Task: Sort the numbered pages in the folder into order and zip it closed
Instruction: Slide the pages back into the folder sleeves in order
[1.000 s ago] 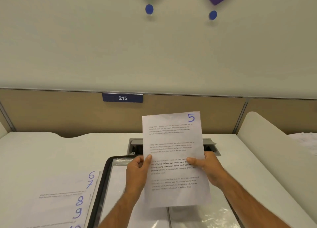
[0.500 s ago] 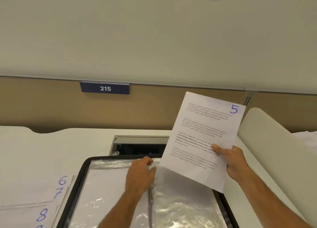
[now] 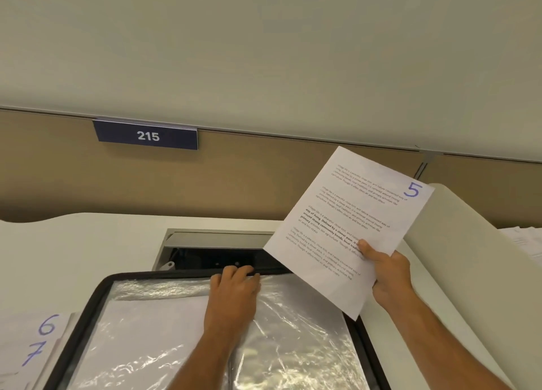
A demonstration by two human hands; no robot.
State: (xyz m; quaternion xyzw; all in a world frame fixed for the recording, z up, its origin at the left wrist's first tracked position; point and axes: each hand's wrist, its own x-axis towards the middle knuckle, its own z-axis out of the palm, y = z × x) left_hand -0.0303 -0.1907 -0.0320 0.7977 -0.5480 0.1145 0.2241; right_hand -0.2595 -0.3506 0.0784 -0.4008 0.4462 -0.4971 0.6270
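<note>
A black zip folder (image 3: 88, 310) lies open on the desk, its clear plastic sleeves shining; the left sleeve holds a white sheet. My left hand (image 3: 234, 293) rests at the top middle of the folder, fingers curled over the upper edge of a sleeve. My right hand (image 3: 387, 272) holds page 5 (image 3: 346, 213) up and tilted, to the right above the folder, thumb on its front. A fanned stack of pages (image 3: 32, 339) marked 6 and 7 lies left of the folder.
A cable hatch (image 3: 217, 243) stands open in the desk just behind the folder. A rounded white divider (image 3: 457, 266) rises on the right, with more papers (image 3: 525, 240) beyond it. A tan partition carries a sign reading 215 (image 3: 146, 135).
My left hand let go of page 5 and went down to the folder's top edge. My right hand carried the page up and to the right, tilting it.
</note>
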